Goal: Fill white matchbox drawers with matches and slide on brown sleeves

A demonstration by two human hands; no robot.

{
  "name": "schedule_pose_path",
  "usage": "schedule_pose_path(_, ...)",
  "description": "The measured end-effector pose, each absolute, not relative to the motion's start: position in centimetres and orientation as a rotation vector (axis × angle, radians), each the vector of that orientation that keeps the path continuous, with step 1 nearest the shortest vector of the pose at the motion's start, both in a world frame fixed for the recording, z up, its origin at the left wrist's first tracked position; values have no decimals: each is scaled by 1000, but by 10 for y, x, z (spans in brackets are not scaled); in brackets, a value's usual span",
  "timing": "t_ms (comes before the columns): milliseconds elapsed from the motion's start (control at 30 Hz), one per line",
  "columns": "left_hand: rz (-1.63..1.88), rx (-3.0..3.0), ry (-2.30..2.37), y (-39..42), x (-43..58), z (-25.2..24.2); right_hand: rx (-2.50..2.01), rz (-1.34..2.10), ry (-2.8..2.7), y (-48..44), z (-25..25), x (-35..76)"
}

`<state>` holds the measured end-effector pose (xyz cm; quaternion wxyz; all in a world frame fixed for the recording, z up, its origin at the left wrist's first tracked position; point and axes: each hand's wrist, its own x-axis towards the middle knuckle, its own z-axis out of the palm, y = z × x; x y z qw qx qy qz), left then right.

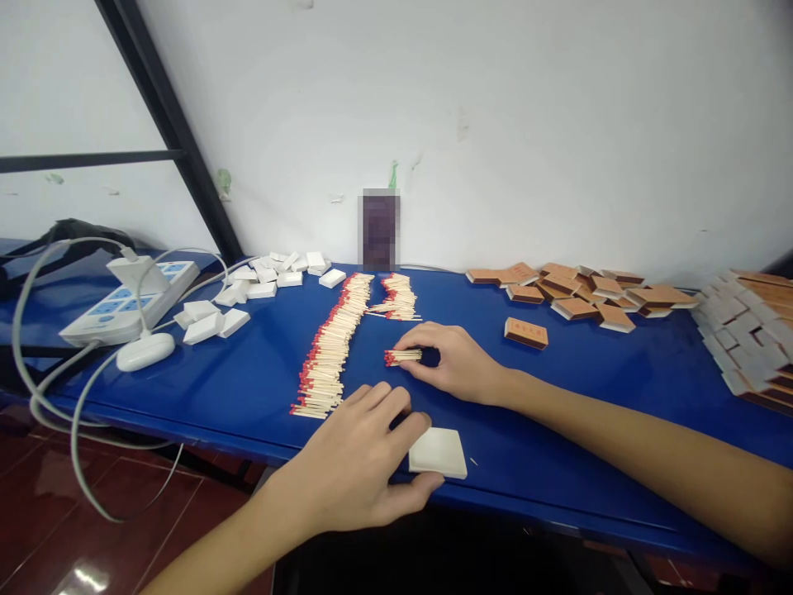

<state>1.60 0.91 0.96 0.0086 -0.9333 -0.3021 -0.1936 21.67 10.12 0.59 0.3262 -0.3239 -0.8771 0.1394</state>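
Observation:
My right hand [452, 359] is closed in a pinch on a small bundle of matches [402, 357], red heads pointing left, just over the blue table. Nearer the front edge, my left hand [372, 459] spans a white matchbox tray [437, 450], its thumb at the near side and its index finger at the far side. The tray lies flat, with its plain face up. Left of my hands runs a long row of loose matches [331, 351], red heads to the left. A shorter pile of matches [400, 296] lies behind my right hand.
White trays [260, 277] lie scattered at the back left, near a power strip [130, 302] with looping cables. Brown matchbox sleeves [576, 306] are heaped at the back right, one sleeve [525, 332] apart. Stacked matchboxes [749, 330] stand far right. A pixelated dark object [380, 231] leans against the wall.

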Motion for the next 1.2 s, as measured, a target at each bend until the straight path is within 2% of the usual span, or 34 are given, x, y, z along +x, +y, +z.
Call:
schedule_pose_path(867,-672,-2914,-1212,7,19,11,-837,333,-2349,87,8,243)
schedule_pose_path(1200,-806,-2917,-1238,34,17,42,-876,408,-2289,84,4,247)
